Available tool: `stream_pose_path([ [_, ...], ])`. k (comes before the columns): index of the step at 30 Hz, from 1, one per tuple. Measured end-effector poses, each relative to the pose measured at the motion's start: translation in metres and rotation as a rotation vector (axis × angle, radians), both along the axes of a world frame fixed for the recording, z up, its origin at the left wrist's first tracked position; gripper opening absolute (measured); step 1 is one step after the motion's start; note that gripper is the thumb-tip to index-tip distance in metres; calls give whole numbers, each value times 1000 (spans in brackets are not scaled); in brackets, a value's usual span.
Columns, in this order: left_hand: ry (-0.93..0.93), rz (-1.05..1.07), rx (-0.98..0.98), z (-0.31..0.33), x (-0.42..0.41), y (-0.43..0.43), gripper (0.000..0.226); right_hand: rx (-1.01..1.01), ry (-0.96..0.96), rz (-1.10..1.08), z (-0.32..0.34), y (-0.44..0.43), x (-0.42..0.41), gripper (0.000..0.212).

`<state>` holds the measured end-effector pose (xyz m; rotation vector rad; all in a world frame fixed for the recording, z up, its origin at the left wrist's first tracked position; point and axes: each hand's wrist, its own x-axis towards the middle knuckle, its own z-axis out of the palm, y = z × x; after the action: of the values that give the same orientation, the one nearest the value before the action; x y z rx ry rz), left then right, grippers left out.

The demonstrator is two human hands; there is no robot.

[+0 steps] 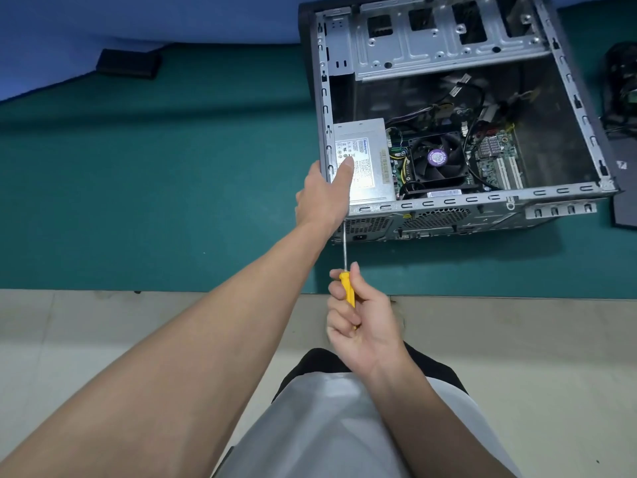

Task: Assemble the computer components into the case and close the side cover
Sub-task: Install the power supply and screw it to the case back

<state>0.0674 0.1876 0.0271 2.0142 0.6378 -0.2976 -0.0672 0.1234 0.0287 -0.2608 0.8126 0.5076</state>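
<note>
Case: The computer case [448, 201] lies on its side on the green table [138, 167], open side up, at the top right.
Power supply: The grey power supply [368, 157] sits inside the case, in the near left corner.
Left hand: The left hand [324, 191] reaches to that corner. Its thumb lies on the power supply label and a finger sits outside the wall, so it pinches the case wall. The other fingers are hidden.
Right hand: The right hand [362, 322] is curled round the yellow screwdriver [346, 291]. The metal shaft points at the back of the case. The tip is hidden behind the left wrist.
How it handles: The case looks heavy and stiff, with thin metal edges that may be sharp. Best held by the rim. The power supply looks like a heavy box that could slide until it is screwed in.
Breakable bits: The fan [437, 157] and the green board [496, 157] look easy to hurt, so best not pressed.
In the way: Loose cables [458, 98] lie over the board. The left wrist covers the screw spot.
Nearby: A dark flat panel [625, 188] lies at the right edge. It may be the side cover, but I cannot tell.
</note>
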Motion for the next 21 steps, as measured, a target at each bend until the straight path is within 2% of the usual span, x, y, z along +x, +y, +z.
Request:
stream_pose_path([
  [2,1,-1,1,0,0,0,76,189,56,-21,-1,-5,1,26],
  [3,-1,-1,4,0,0,0,76,161,53,-10,0,-4,2,26],
  [4,-2,-1,7,1,0,0,76,29,23,21,2,-2,2,27],
  [5,-5,0,10,1,0,0,75,-238,-41,96,2,2,2,28],
  [7,-14,1,10,0,0,0,71,-1096,-233,367,3,11,-2,30],
  [8,-18,1,7,1,0,0,69,-1451,-340,474,1,15,-5,28],
  [9,-21,1,3,1,0,0,68,-1640,-405,516,0,18,-5,27],
  [11,-25,11,1,1,0,0,67,-1716,-427,503,-3,17,-1,29],
  [12,-24,15,1,1,0,-1,69,-1681,-427,503,-5,15,0,31],
  [13,-19,18,1,1,-1,-1,71,-1555,-419,485,-4,14,0,34],
  [14,-13,19,2,1,-1,-1,72,-1304,-382,410,-3,11,2,36],
  [17,-19,15,9,0,0,0,67,-166,-129,63,1,-2,9,29],
  [18,-20,15,10,1,0,0,67,92,-65,-6,2,-6,9,27],
  [19,-17,15,10,1,-1,0,67,242,-27,-50,2,-8,7,26],
  [20,-16,14,12,1,-1,0,68,288,-30,-57,4,-8,6,26],
  [21,-15,13,11,1,-1,0,68,242,-43,-18,5,-5,6,27],
])
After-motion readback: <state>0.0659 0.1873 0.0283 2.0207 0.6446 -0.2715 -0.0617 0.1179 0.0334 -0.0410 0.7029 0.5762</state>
